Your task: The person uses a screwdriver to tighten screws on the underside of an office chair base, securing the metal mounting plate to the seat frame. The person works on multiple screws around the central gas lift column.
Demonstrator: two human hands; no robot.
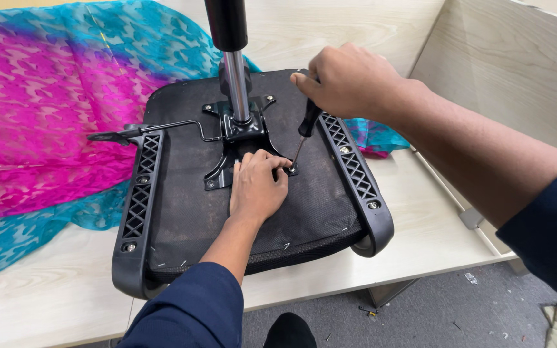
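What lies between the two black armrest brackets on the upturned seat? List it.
In the head view, between the left bracket and right bracket: the mechanism plate, gas cylinder, left hand and screwdriver.

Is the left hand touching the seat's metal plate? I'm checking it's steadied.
Touching: the head view shows the left hand lying flat with fingertips on the metal plate.
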